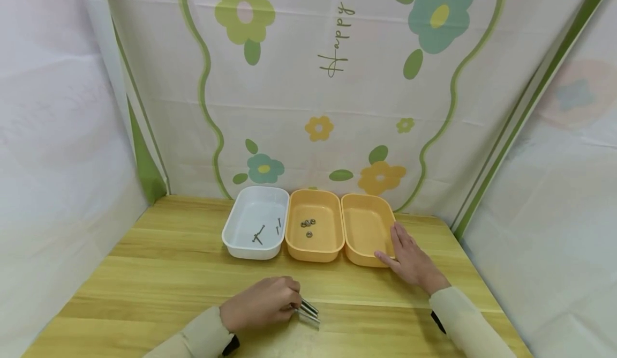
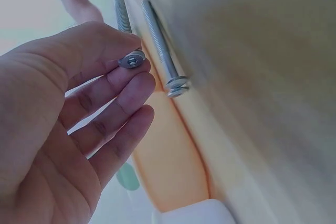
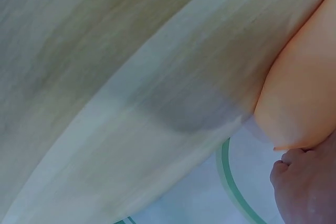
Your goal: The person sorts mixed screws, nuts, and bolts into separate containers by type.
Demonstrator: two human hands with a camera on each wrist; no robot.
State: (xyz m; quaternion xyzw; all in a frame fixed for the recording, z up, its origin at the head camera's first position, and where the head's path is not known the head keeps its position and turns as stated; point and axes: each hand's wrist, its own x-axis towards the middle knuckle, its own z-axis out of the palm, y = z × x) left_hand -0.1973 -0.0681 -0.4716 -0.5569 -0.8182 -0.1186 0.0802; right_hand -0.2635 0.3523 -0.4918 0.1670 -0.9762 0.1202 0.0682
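Note:
My left hand [image 1: 264, 301] is low over the table. In the left wrist view its thumb and index finger pinch a long threaded bolt [image 2: 122, 11] just below the head, the other fingers loosely bent. Beside it on the table lies another long bolt [image 2: 159, 40]; two heads show at its end, so a second may lie against it. My right hand [image 1: 409, 256] rests on the front right corner of the right yellow tray [image 1: 368, 259], thumb at the front rim and fingers along the right side. The right wrist view shows only part of this hand [image 3: 310, 187] against the tray.
The middle yellow tray [image 1: 315, 253] holds several nuts [image 1: 308, 223]. Left of it, a white tray [image 1: 253, 252] contains several small screws [image 1: 258, 235]. All three trays stand in a row at the back of the wooden table [image 1: 168, 272], before a flower-patterned cloth [image 1: 289, 90].

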